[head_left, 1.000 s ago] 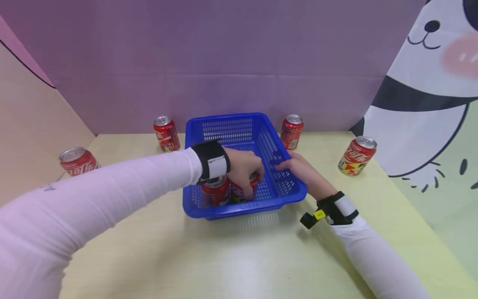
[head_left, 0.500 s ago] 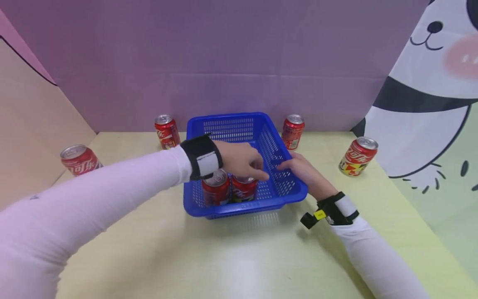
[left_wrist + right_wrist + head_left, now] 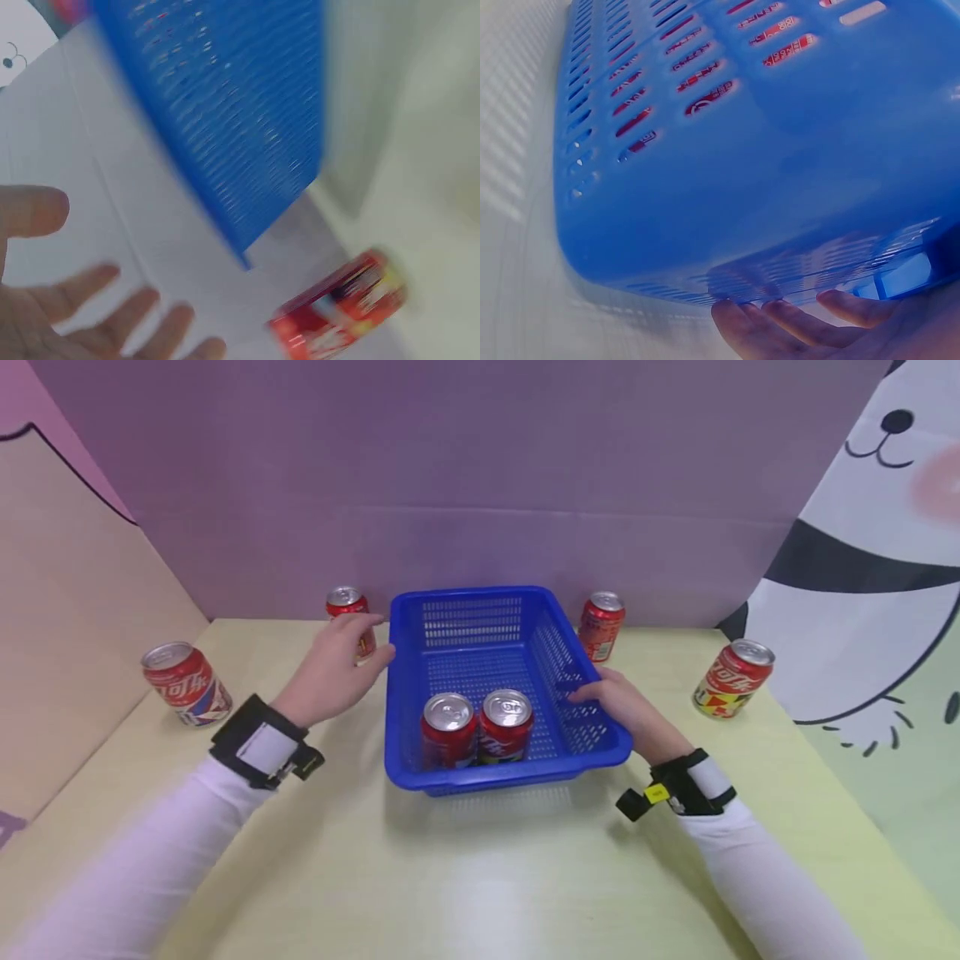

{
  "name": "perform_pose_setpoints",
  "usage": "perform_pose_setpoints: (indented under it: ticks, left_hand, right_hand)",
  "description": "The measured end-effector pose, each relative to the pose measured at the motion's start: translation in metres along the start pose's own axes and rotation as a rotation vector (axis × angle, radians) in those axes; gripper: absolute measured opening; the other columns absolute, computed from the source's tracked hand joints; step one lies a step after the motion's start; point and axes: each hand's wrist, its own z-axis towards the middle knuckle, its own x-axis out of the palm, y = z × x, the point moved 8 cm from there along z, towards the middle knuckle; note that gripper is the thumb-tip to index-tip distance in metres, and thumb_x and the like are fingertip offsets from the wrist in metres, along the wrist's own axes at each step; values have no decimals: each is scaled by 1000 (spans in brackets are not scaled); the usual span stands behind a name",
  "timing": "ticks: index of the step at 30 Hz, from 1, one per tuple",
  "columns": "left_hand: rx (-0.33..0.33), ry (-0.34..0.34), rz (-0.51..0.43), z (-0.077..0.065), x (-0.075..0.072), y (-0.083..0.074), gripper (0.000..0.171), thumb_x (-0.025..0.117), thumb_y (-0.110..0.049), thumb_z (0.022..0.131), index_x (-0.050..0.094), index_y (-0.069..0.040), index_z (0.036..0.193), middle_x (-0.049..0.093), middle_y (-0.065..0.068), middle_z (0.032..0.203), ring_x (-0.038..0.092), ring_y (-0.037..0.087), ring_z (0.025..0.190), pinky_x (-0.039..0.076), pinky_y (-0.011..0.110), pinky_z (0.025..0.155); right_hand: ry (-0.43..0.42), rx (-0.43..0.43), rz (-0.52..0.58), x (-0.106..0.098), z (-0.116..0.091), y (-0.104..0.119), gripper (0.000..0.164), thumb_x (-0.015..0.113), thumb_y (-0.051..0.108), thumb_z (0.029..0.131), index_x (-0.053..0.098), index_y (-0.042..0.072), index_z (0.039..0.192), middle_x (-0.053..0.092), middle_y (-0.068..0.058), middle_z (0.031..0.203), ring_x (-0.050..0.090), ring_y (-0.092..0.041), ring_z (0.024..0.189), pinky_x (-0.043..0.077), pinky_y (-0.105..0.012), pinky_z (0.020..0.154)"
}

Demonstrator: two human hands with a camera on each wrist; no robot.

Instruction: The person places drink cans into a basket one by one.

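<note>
A blue plastic basket (image 3: 480, 772) stands mid-table with two red cola cans (image 3: 448, 714) (image 3: 506, 712) side by side at its near wall. My right hand (image 3: 626, 710) grips its right rim, thumb over the inner wall. From the right wrist, the fingers (image 3: 795, 322) lie along the outside of the basket. My left hand (image 3: 333, 668) holds nothing; its fingers are spread by the left rim. It partly hides the back-left cola can (image 3: 347, 600). In the left wrist view that hand (image 3: 82, 307) is apart from both the basket (image 3: 225, 112) and a cola can (image 3: 341, 307).
More cola cans stand on the table: one at far left (image 3: 187, 685), one behind the basket's right corner (image 3: 600, 627) and one at far right (image 3: 733, 678). A purple wall panel (image 3: 480, 460) rises along the table's back edge, with patterned panels on both sides.
My left hand has let go of a can in the basket, lifted out and swung left past the rim toward the back-left can. My right hand has kept its grip.
</note>
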Motion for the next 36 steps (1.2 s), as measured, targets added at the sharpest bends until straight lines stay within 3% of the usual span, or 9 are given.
perform_pose_setpoints:
  ticks: [3,8,11,13,17,20,25,36]
  left_hand:
    - [-91,4,-73,-8,20,14,65,56,-28,99,31,6,148,38,28,145,34,42,134,30,57,107]
    - [-255,49,-298,-10,52,27,84,56,-33,99,7,6,154,18,28,156,20,41,143,20,55,112]
    - [-367,92,-460,-11,69,29,92,58,-33,97,-4,2,154,15,28,157,20,41,143,21,53,113]
    - [-402,117,-570,-11,77,27,90,59,-24,95,-2,4,154,22,31,154,28,42,139,26,53,111]
    - [-396,179,-844,-10,88,21,69,49,2,89,17,6,150,40,33,141,44,45,126,39,53,102]
    - [-373,201,-998,-10,89,18,64,40,11,82,27,6,144,43,35,136,45,49,123,41,56,99]
    - [-341,198,-1063,-8,88,16,65,38,12,79,27,7,143,42,36,136,43,49,123,37,58,102]
    - [-347,218,-1078,-9,93,27,68,38,13,81,23,4,146,40,34,139,41,49,126,37,57,102]
  right_hand:
    - [-10,12,10,-6,-4,-1,68,51,5,91,26,6,154,43,-27,142,56,-42,114,52,-46,88]
    - [-23,44,-9,-10,-10,-4,67,52,8,93,26,8,154,44,-25,141,57,-40,113,52,-46,87]
    - [-21,56,-28,-9,-13,-5,68,51,10,94,23,12,156,43,-23,141,56,-39,113,51,-46,88]
    - [-20,56,-28,-8,-14,-5,68,51,11,94,23,14,156,43,-22,142,55,-39,113,51,-46,88]
    - [-9,36,-13,-4,-16,-1,69,52,9,94,23,14,157,45,-24,141,58,-37,110,52,-44,86]
    - [2,22,-12,-1,-15,3,69,52,8,94,23,14,156,45,-26,140,59,-36,110,52,-43,86]
    - [-10,22,-31,-2,-13,6,68,51,8,94,23,13,156,44,-23,142,55,-38,115,51,-44,89]
    - [-15,53,-29,1,-6,1,67,52,9,94,25,14,155,44,-21,142,54,-40,117,50,-47,91]
